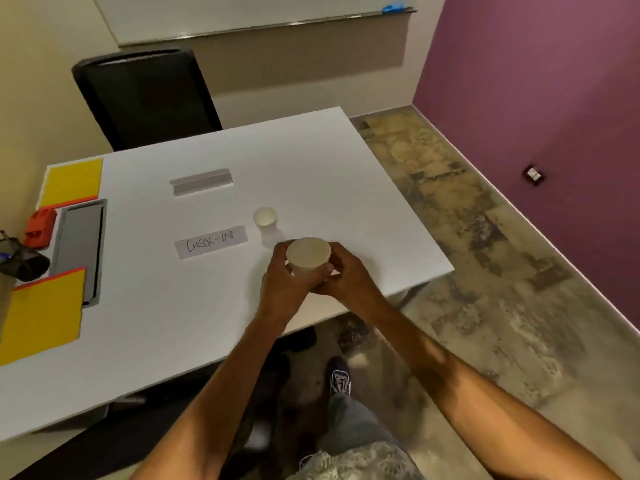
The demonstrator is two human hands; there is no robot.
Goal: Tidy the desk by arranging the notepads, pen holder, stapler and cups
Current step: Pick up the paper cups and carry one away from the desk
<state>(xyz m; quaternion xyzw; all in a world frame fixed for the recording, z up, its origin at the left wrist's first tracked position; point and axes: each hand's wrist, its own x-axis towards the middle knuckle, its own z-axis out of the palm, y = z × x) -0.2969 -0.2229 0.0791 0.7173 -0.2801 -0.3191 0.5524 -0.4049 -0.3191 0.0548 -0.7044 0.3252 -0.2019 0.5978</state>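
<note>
Both hands hold one pale cup [308, 256] near the right front edge of the tabletop [311, 168] — the left hand [285, 285] has its fingers curled round the cup's left side, and the right hand [349, 275] wraps its right side. A second cup [265, 216] stands upright just beyond, beside the CHECK-IN label [211, 241]. Along the left edge lie the far notepad [72, 181], red stapler [41, 226], dark pen holder [26, 263] and near notepad [41, 313].

We count two cups: held cup [308, 259] in grip, second cup [265, 216] just beyond it. Two yellow notepads well left of grip: far notepad [73, 181], near notepad [41, 310]. Between them one red stapler [41, 226], one dark pen holder [26, 261], one grey tray [78, 244]. Two tape labels left of grip: CHECK-IN label [211, 241], blank label [201, 181]. One chair [145, 98] far beyond.
</note>
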